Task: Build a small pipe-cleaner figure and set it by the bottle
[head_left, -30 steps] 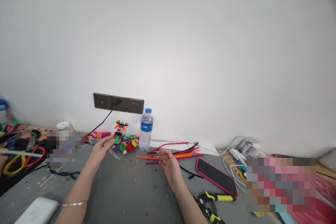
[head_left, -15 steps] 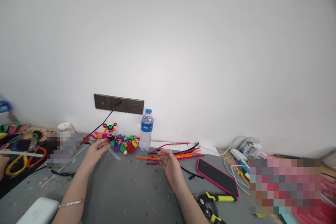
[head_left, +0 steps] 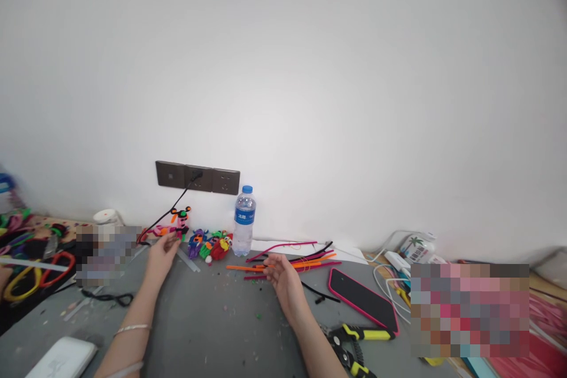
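My left hand [head_left: 163, 255] pinches the lower end of a pink pipe-cleaner figure [head_left: 182, 220] with black and orange ears, close to the wall. Beside it stand several small fuzzy figures, among them a purple and orange one [head_left: 197, 243] and a red one with a yellow face [head_left: 221, 245]. My right hand [head_left: 283, 283] is raised over the table with its fingers loosely bent and apart, holding nothing. Just behind its fingertips lie pink, orange and black pipe cleaners [head_left: 310, 264], partly covered by the hand.
A water bottle [head_left: 244, 224] stands by the wall. To the right lie a phone [head_left: 363, 300], yellow-black pliers [head_left: 354, 345] and white cables [head_left: 390, 289]. At left are scissors [head_left: 55, 269], a black cord [head_left: 108, 297], a white box [head_left: 64, 359] and part of another person's hand [head_left: 4, 277].
My left hand and the pink figure have shifted slightly left, away from the other figures. My right hand stays nearly in place. The whole view has drifted a little.
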Available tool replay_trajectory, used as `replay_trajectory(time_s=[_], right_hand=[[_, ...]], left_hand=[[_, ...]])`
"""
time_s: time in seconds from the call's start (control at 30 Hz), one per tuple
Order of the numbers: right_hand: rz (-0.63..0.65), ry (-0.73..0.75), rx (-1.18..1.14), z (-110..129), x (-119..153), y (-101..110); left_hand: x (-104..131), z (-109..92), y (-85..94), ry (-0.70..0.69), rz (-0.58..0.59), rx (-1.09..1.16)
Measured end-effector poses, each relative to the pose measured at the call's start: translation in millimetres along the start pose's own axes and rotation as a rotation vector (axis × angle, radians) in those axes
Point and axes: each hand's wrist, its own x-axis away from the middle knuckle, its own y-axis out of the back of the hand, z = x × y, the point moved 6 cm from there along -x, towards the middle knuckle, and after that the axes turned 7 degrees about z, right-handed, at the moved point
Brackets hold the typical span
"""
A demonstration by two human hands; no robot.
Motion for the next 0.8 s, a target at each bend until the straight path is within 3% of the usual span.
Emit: replay_trajectory(time_s=[0.37, 0.8], right_hand=[[-0.012, -0.019, -0.037, -3.0, 0.7, -1.2], [0.009, -0.022, -0.045, 0.7, 1.5, -3.8]], left_hand=[[-10.2, 13.5, -9.8, -0.029, 0.011, -0.341], [-10.7, 13.2, -13.5, -0.067, 0.075, -0.455]])
